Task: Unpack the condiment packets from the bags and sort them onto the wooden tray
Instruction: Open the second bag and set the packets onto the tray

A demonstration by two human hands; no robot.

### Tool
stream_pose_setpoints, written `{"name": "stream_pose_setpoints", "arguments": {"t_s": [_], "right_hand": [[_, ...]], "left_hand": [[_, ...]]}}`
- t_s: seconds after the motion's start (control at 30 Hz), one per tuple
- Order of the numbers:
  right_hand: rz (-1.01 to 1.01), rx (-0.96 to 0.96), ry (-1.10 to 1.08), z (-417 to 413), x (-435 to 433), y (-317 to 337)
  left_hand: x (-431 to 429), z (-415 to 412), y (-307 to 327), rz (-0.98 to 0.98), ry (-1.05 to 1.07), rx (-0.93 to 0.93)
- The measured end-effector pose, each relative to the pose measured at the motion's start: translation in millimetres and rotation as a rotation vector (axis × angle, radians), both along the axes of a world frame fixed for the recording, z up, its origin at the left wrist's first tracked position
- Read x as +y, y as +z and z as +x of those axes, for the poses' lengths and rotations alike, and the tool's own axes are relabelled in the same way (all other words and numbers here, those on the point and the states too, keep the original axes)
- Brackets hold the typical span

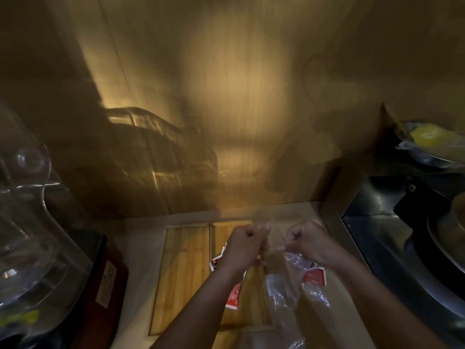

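Both hands' grip (241, 245) (308, 241) pinching clear bag (289, 280) over wooden tray (181, 268), red packets (232, 295) beneath, glass dome (30, 222) left

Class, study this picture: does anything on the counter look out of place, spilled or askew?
Nothing is spilled. The red packets in the wooden tray lie jumbled at odd angles in one compartment, not in neat rows. Both hands, left hand and right hand, are pulling a clear plastic bag above it.
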State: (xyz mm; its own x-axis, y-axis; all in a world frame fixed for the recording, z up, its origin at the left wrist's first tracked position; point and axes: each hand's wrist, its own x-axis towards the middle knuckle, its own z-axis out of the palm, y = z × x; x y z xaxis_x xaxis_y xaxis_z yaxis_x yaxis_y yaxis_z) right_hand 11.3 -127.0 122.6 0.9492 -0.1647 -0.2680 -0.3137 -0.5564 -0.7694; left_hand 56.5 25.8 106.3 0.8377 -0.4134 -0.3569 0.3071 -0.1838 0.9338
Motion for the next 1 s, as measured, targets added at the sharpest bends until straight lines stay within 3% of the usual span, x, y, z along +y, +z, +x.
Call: {"name": "stream_pose_setpoints", "arguments": {"t_s": [0.13,0.23,0.4,0.63,0.8,1.0], "right_hand": [[-0.135,-0.014,0.133,2,15,-3],[-0.287,-0.043,0.206,4,25,-5],[-0.362,-0.076,0.191,1,32,-6],[0.004,-0.113,0.133,-7,36,-10],[0.158,-0.105,0.114,-9,41,-10],[0.319,-0.036,0.073,-12,30,-9]], "left_hand": [[-1,-4,7,0.064,-0.062,0.207],[1,-3,4,0.047,0.026,0.274],[12,-1,3,-0.025,0.079,0.385],[20,0,-3,-0.081,0.193,0.338],[16,-3,-3,-0.081,0.097,0.104],[12,-2,1,-0.079,-0.037,-0.018]]}}
